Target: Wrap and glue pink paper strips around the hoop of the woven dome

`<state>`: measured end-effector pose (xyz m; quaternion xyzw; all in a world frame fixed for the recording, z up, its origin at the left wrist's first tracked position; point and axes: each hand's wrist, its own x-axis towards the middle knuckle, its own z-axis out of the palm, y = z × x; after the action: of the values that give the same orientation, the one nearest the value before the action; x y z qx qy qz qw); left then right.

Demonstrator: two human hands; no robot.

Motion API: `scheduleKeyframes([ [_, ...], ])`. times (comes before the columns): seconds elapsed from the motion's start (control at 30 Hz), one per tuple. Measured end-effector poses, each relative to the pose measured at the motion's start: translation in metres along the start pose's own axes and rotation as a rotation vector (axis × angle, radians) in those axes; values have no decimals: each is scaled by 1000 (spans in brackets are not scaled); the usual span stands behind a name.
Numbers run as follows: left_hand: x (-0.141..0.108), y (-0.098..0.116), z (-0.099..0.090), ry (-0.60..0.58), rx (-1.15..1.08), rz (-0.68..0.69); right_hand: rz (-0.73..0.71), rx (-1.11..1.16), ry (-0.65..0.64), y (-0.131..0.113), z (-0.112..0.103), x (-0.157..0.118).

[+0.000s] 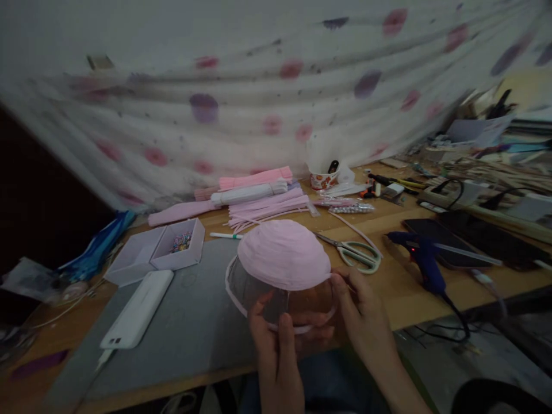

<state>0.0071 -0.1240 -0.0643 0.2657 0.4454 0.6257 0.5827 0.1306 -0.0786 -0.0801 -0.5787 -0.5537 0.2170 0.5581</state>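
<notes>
A dome-shaped piece covered in pale pink strips is held up over the front edge of the table. Below the dome, a clear part with a pink-wrapped rim curves round. My left hand grips that lower rim near the middle, fingers wrapped under it and thumb in front. At the dome's right corner my right hand pinches the edge between thumb and fingers, other fingers partly hidden behind the clear part.
A grey mat bears a white power bank. Behind are a box of beads, bundled pink strips and scissors. A blue glue gun and a dark phone lie to the right.
</notes>
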Motion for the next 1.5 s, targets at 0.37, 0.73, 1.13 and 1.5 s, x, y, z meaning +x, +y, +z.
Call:
scheduleKeyframes([
  [0.37,3,17,-23,147,369,44,-21,-14,43,-2,10,0],
  [0.73,19,40,-28,41,75,-96,-79,-39,2,5,1,6],
  [1.13,25,35,-21,51,-150,-71,-169,-83,-61,6,-5,11],
  [1.5,24,37,-23,107,-225,-83,-205,-41,-98,4,-5,13],
])
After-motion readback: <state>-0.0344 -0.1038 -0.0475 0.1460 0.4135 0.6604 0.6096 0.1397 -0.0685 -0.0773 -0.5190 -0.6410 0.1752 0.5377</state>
